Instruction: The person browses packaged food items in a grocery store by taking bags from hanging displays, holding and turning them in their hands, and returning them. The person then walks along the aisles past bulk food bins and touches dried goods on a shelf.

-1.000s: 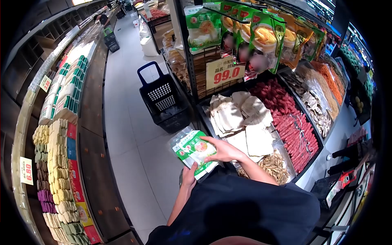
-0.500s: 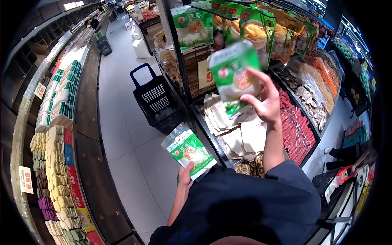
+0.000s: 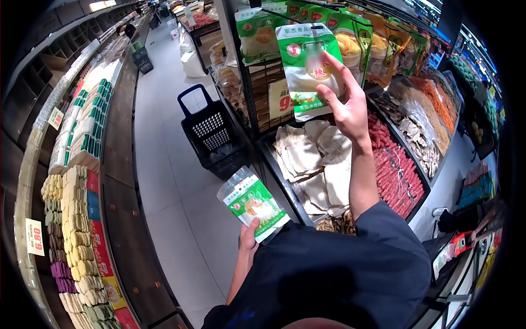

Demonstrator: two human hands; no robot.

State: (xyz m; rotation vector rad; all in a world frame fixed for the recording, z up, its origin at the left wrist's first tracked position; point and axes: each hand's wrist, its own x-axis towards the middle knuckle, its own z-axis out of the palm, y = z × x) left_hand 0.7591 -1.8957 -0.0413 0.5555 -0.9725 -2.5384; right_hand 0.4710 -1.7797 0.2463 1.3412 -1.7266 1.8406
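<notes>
My right hand (image 3: pixel 346 104) is raised at the rack, its thumb and fingers closed on the right side of a green-and-white food packet (image 3: pixel 303 82). That packet is upright, in front of the rack's black hooks (image 3: pixel 285 13); whether it hangs on one cannot be made out. Lower down, my left hand (image 3: pixel 249 236) holds another green-and-white packet or packets (image 3: pixel 253 204) by the bottom edge, thumb on top. A similar packet (image 3: pixel 257 35) hangs to the left of the raised one, and green pouches with yellow contents (image 3: pixel 348 46) hang to its right.
A black basket (image 3: pixel 211 131) stands on the aisle floor (image 3: pixel 183 219). Below the rack, a bin holds flat white pieces (image 3: pixel 298 153) beside red sausages (image 3: pixel 397 175). Shelves with noodle bundles (image 3: pixel 82 241) line the left. A person (image 3: pixel 130 31) is far up the aisle.
My right hand has taken one packet from beside my left hand and raised it to the rack. My left hand stays low with the remaining packet or packets.
</notes>
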